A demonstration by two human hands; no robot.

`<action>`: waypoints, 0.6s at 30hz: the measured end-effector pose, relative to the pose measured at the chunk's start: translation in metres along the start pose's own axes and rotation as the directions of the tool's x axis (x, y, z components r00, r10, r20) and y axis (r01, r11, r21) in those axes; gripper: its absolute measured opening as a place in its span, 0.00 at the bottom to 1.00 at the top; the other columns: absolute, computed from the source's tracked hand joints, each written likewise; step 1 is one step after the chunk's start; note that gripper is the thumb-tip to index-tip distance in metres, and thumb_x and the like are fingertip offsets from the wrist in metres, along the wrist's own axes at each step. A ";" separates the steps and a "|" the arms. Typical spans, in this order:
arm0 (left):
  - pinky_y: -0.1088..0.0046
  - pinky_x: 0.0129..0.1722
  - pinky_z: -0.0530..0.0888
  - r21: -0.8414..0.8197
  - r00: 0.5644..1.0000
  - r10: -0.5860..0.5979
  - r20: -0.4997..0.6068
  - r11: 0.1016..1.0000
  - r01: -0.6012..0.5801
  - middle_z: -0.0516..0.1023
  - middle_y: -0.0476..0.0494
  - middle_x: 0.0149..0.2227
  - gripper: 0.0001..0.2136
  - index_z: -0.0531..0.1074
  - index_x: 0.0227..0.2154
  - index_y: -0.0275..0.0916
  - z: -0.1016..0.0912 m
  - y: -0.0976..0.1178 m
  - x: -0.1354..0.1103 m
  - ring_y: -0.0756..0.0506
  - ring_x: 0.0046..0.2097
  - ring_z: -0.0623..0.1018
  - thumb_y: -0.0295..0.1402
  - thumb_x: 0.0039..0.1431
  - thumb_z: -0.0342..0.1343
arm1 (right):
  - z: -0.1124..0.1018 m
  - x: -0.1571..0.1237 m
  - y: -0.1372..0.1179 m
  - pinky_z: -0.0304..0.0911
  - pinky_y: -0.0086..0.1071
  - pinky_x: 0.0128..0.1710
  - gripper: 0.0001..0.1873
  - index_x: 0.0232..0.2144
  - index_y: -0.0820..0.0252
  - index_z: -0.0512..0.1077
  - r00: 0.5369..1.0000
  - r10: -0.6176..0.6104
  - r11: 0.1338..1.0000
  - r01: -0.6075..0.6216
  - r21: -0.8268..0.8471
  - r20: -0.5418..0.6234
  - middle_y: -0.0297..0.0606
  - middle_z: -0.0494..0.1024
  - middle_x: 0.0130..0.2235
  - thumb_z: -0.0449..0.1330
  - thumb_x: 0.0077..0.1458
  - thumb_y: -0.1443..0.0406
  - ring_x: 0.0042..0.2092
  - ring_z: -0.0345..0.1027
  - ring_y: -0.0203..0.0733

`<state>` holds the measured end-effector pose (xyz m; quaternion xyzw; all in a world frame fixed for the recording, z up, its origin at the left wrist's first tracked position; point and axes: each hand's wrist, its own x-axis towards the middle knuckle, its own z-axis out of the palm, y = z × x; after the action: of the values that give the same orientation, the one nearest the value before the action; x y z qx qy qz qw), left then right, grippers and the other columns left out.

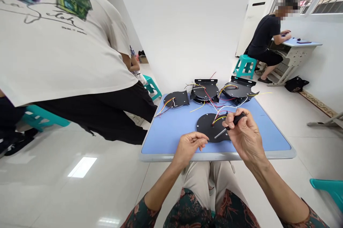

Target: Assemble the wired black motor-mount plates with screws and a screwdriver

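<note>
A round black plate [206,123] with red, yellow and white wires lies near the front of the blue table [171,131]. My right hand [245,135] is closed round a black-handled screwdriver [230,123], its metal tip pointing down-left onto the plate's front edge. My left hand [189,145] hovers at the plate's left front, thumb and fingers pinched together on something too small to make out.
Three more black plate assemblies [177,99] [205,90] [238,89] with loose wires lie along the table's far edge. A person in a white shirt [61,42] bends over close at the left. Another person [268,39] sits at a desk at far right. Teal stools stand around.
</note>
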<state>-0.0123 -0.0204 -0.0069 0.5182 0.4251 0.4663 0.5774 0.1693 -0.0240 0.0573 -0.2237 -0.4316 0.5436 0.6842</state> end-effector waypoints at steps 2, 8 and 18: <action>0.77 0.26 0.74 0.063 0.995 0.097 -0.003 0.993 -0.097 0.78 0.46 0.27 0.10 0.81 0.31 0.35 0.005 -0.003 -0.007 0.52 0.26 0.74 0.38 0.54 0.66 | 0.005 0.001 0.000 0.62 0.33 0.37 0.14 0.38 0.50 0.71 1.000 0.005 0.999 -0.004 0.051 -0.012 0.31 0.66 0.30 0.68 0.58 0.52 0.31 0.57 0.36; 0.77 0.33 0.79 0.416 0.856 0.516 -0.007 0.781 -0.467 0.82 0.47 0.34 0.07 0.79 0.42 0.39 0.007 -0.013 -0.020 0.52 0.30 0.79 0.31 0.63 0.61 | 0.010 -0.005 0.005 0.58 0.32 0.33 0.13 0.38 0.51 0.70 0.999 0.034 0.998 -0.035 0.050 0.032 0.31 0.65 0.30 0.66 0.60 0.52 0.31 0.55 0.36; 0.74 0.41 0.80 0.627 0.690 0.716 0.110 0.489 -0.607 0.82 0.48 0.35 0.10 0.71 0.51 0.41 0.007 -0.021 -0.025 0.50 0.35 0.81 0.32 0.69 0.57 | 0.006 -0.010 0.021 0.59 0.32 0.34 0.13 0.39 0.52 0.70 0.996 0.063 0.998 -0.065 0.025 0.059 0.30 0.65 0.30 0.65 0.62 0.52 0.30 0.56 0.34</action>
<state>-0.0087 -0.0464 -0.0267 0.7592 0.3665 0.5263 0.1110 0.1518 -0.0274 0.0408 -0.2123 -0.4366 0.5772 0.6566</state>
